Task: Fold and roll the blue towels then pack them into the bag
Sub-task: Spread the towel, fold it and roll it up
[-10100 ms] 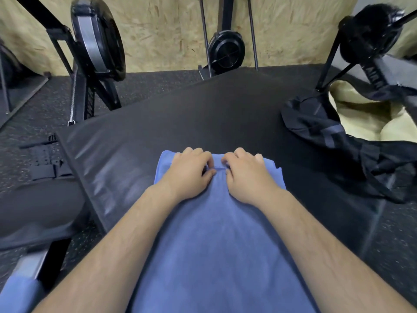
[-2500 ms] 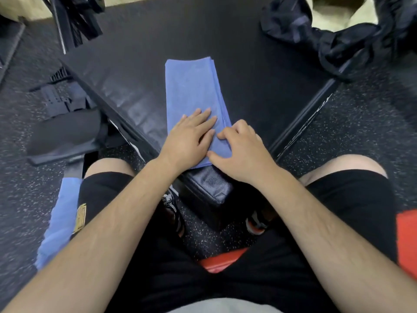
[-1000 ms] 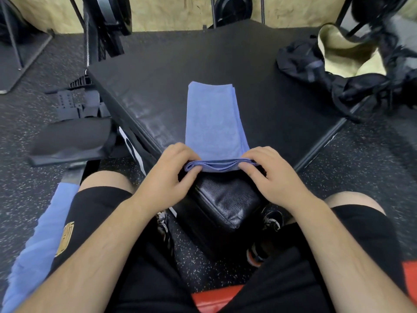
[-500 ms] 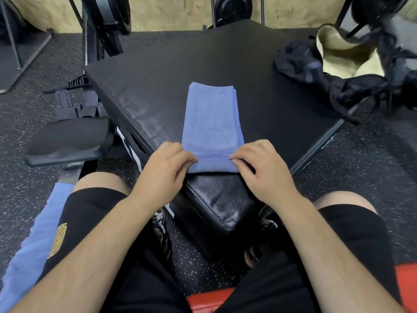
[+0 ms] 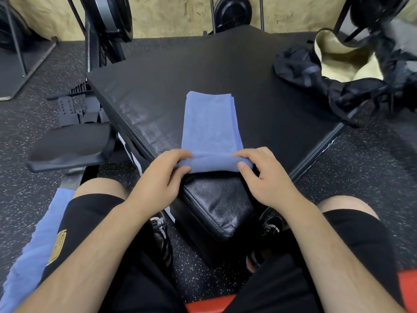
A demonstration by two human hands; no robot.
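Note:
A blue towel (image 5: pixel 211 123), folded into a long narrow strip, lies on the black padded platform (image 5: pixel 158 91) and runs away from me. Its near end is turned over into a small roll at the platform's corner. My left hand (image 5: pixel 162 175) grips the roll's left end with curled fingers and thumb. My right hand (image 5: pixel 261 175) grips the right end the same way. The black bag (image 5: pixel 316 71) with a pale yellow lining sits open at the platform's far right. A second blue towel (image 5: pixel 33 249) hangs beside my left thigh.
Black gym machines (image 5: pixel 106 21) stand behind and left of the platform, against a chipboard wall. A black padded seat (image 5: pixel 70 145) juts out at the left. The speckled rubber floor (image 5: pixel 372 168) surrounds the platform. A red edge (image 5: pixel 406 281) shows beneath me.
Ten seconds ago both hands worked the towel's far end; then they smoothed the folded strip. In the last second they lifted the near edge and turned it over into a first roll.

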